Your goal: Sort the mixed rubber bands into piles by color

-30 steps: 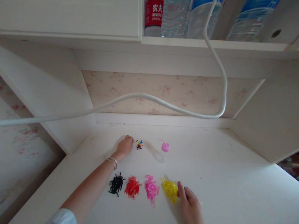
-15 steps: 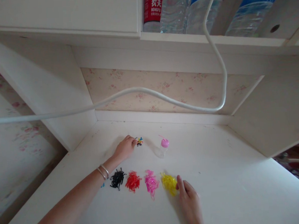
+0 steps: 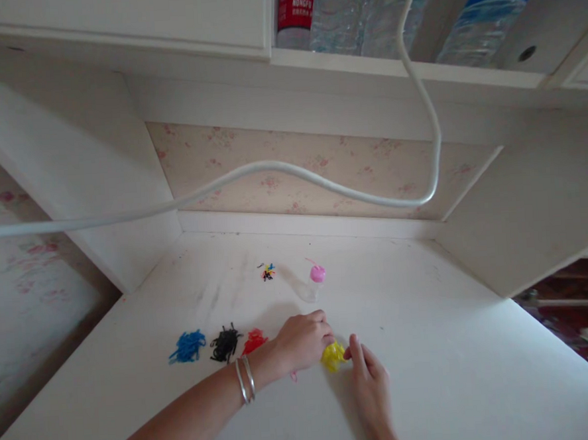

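My left hand (image 3: 305,339) reaches across with its fingers bent down and pressed together at the upper left edge of a pile of small yellow rubber bands (image 3: 333,357). Whatever its fingertips hold is hidden. On the right side of that pile, my right hand (image 3: 371,378) pinches at the yellow bands, thumb raised along the curled fingers. Under my left hand and wrist, the pink rubber bands (image 3: 293,376) are almost wholly covered. Red rubber bands (image 3: 254,340) show partly behind the forearm. Farther left lie black rubber bands (image 3: 226,343) and blue rubber bands (image 3: 187,347).
A small mixed-colour cluster of bands (image 3: 267,272) lies farther back on the white desk (image 3: 433,371). Beside it is a clear little container with a pink lid (image 3: 318,273). A white cable (image 3: 291,169) crosses in front; bottles (image 3: 338,15) stand on the shelf above.
My left hand has come from the mixed cluster at the back to the yellow pile, uncovering the blue pile and covering the pink one. My right hand stays at the yellow pile.
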A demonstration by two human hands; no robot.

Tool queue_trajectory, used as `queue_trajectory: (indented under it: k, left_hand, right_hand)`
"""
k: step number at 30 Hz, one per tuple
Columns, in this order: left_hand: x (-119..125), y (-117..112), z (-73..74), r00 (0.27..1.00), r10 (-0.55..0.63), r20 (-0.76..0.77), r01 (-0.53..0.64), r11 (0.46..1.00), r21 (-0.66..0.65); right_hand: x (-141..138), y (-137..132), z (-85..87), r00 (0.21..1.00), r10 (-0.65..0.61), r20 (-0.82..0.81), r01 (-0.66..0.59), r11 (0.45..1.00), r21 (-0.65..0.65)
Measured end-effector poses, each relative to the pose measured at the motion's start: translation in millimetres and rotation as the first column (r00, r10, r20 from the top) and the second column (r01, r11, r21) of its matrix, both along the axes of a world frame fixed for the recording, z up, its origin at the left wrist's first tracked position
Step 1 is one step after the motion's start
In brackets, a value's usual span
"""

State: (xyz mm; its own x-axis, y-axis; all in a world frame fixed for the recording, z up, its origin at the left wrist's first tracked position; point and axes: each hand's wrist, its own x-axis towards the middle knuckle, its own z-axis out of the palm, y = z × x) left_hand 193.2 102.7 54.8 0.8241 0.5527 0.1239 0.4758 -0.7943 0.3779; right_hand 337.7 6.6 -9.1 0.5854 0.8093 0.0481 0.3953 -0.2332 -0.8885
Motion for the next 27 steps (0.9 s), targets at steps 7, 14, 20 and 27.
queue_trajectory:
  k: [7,14,20,27]
  left_hand:
    - [3,5,-5.3,1.000,0.026,0.012,-0.027,0.999,0.022]
    - [-48,-28,29.2,0.889,0.357,0.285,-0.302,0.927,-0.220]
    - [-124,-96,-20.1,0.586,0.760,0.281,-0.596,0.639,-0.486]
    - [-169,-101,-69.4,0.389,0.892,0.232,-0.698,0.449,-0.558]
  right_hand:
    - [-1,0,1.5,1.000,-0.010,0.002,0.010,1.000,-0.021]
    - [1,-2,0.4,0.999,-0.005,-0.051,0.004,1.000,-0.030]
    - [1,-1,1.9,0.997,-0.005,-0.075,0.000,0.998,-0.061]
    - [-1,-6,0.6,0.998,0.021,-0.065,-0.024,0.999,-0.044]
